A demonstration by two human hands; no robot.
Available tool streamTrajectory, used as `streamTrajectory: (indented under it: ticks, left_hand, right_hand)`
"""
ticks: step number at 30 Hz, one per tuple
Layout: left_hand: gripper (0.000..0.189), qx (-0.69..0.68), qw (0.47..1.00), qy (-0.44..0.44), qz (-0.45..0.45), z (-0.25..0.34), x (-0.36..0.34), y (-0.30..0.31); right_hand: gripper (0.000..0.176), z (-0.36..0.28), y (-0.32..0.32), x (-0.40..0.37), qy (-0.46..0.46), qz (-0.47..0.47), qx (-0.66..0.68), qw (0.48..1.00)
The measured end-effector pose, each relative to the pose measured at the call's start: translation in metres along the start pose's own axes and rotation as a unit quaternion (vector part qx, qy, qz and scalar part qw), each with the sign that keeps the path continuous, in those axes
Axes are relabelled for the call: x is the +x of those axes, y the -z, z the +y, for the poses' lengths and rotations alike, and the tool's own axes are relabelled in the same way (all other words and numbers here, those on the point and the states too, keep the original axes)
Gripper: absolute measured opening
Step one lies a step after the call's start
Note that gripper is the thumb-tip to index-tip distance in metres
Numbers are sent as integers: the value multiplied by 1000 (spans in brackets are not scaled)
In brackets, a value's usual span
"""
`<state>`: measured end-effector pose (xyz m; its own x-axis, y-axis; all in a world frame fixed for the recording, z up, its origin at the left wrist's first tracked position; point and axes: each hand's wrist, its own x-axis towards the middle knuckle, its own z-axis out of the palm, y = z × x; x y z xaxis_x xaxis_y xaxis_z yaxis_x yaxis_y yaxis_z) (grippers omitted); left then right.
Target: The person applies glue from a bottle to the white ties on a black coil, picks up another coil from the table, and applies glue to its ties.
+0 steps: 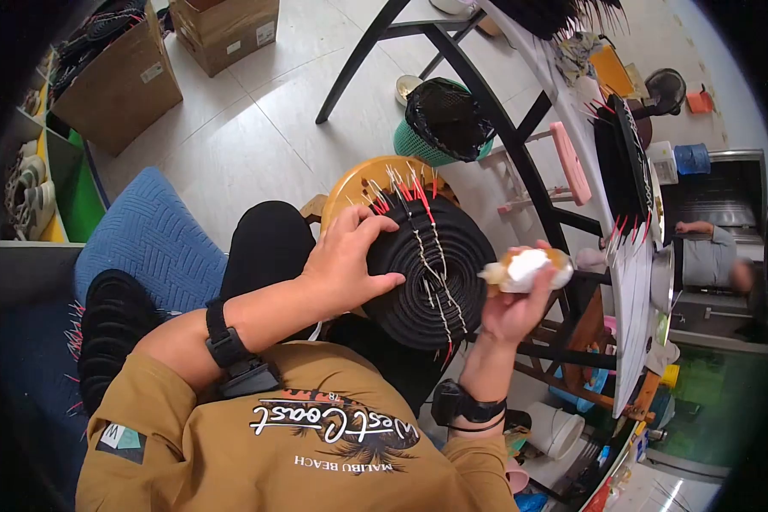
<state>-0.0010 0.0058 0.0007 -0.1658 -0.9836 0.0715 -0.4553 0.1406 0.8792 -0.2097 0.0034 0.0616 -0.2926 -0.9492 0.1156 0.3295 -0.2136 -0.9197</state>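
A black spiral coil disc [465,235] lies on a round wooden stool [343,189] before my knees. Pale twisted wires cross the disc, and thin wire ends with red sleeves fan out along its far edge. My left hand [348,256] rests on the disc's left side, thumb stretched over the rings and fingers bent near the wire ends. Over the disc's right edge, my right hand [519,309] grips a small white-and-amber bottle-like thing [529,270], smeared by motion, its narrow end pointing left.
A green basket bin [418,143] with a black liner stands beyond the stool. To the right rises a black-framed table [636,328] bearing more black coils [616,162]. Cardboard boxes [115,98] sit far left; a blue padded seat [145,230] is nearer. Another person [710,260] is far right.
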Motion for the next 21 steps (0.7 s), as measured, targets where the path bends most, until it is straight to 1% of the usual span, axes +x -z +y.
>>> streamTrajectory:
  ticks: [1, 2, 3, 5, 7, 8, 9, 11, 12, 13, 15, 17, 18, 20, 21]
  left_hand:
    - [57, 1, 1000, -5, 13, 0, -1, 0]
    - [57, 1, 1000, -6, 11, -2, -3, -1]
    - [54, -9, 1000, -6, 20, -6, -4, -2]
    - [53, -18, 999, -7, 30, -10, -7, 3]
    - [48, 9, 995, 72, -71, -9, -11, 15]
    - [43, 1, 995, 52, -80, -14, -13, 16]
    - [43, 3, 995, 51, -81, -17, -15, 16]
    - [39, -18, 986, 90, -137, -16, -17, 17]
    - [39, -15, 986, 89, -137, -16, -17, 16]
    - [36, -31, 986, 97, -135, -17, -18, 15]
    - [34, -45, 985, 106, -133, -17, -18, 14]
    - [32, -81, 977, 136, -147, -16, -15, 13]
    - [32, -78, 976, 136, -148, -15, -16, 13]
    - [34, -139, 971, 146, -131, -17, -15, 10]
    - [34, -137, 971, 145, -132, -22, -15, 5]
  right_hand:
    - [42, -7, 9, 1, 21, -24, 20, 999]
    - [42, -11, 11, 1, 50, 6, 13, 999]
    - [42, -15, 19, 0, 59, -10, 14, 998]
    - [42, -15, 23, -2, 68, 95, 8, 993]
    - [42, -13, 39, -3, 66, 111, 8, 992]
    - [42, -10, 46, -4, 62, 127, 7, 990]
    - [42, -5, 50, -4, 63, 128, 9, 990]
    - [41, 6, 55, -2, 34, 186, 41, 981]
    - [41, 13, 57, 0, 30, 201, 57, 977]
    - [41, 18, 62, -2, 30, 202, 58, 977]
    - [40, 26, 66, -6, 29, 153, 53, 986]
    - [40, 31, 65, -5, 27, 173, 66, 982]
    - [40, 31, 61, -7, 18, 175, 73, 982]
    - [41, 34, 56, -10, 13, 177, 85, 980]
    - [40, 36, 54, -12, 8, 168, 88, 982]
